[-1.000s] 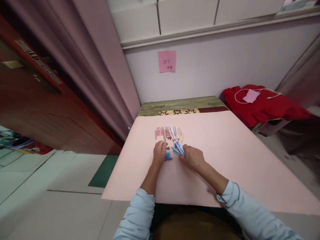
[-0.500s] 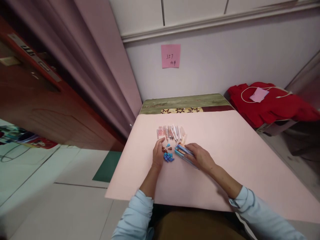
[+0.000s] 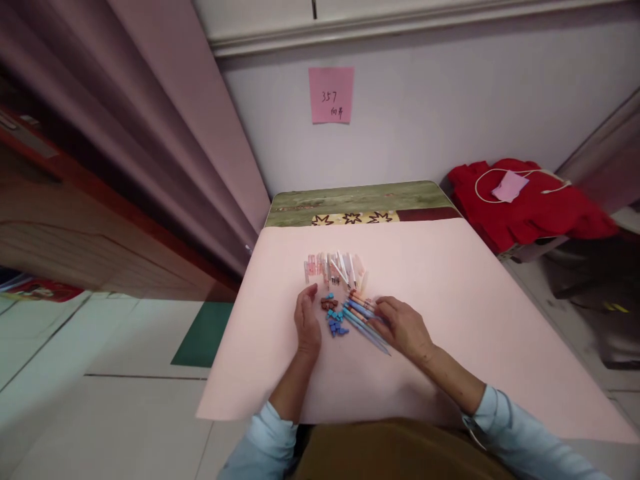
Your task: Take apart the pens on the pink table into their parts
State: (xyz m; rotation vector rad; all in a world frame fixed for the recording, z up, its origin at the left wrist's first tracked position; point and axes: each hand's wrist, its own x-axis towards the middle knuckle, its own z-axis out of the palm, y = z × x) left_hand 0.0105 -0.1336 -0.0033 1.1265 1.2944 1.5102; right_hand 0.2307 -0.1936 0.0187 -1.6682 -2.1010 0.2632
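My left hand (image 3: 308, 325) stands on its edge on the pink sheet, open and slightly cupped, holding nothing. Beside its palm lie small blue pieces (image 3: 337, 327), lighter turquoise pieces (image 3: 336, 315) and brown pieces (image 3: 329, 304). My right hand (image 3: 404, 328) rests at the right end of a fanned group of slim blue and orange pen barrels (image 3: 361, 319). Its fingers are apart and touch the barrels, partly covering some. Beyond both hands is a row of clear and pinkish caps (image 3: 314, 265) with thin white sticks (image 3: 341, 268), dark-tipped, like pen refills.
The pink sheet (image 3: 450, 280) covers most of a table with a green wood-patterned top (image 3: 350, 198). A red cloth (image 3: 540, 213) with a white cable lies at the right. A pink note (image 3: 331, 95) is on the wall. A purple curtain (image 3: 200, 133) hangs at the left.
The barrels, bunched in my right hand before, now lie spread on the sheet with its fingers loosened. My left hand has drawn slightly away from the small pieces. The view has shifted.
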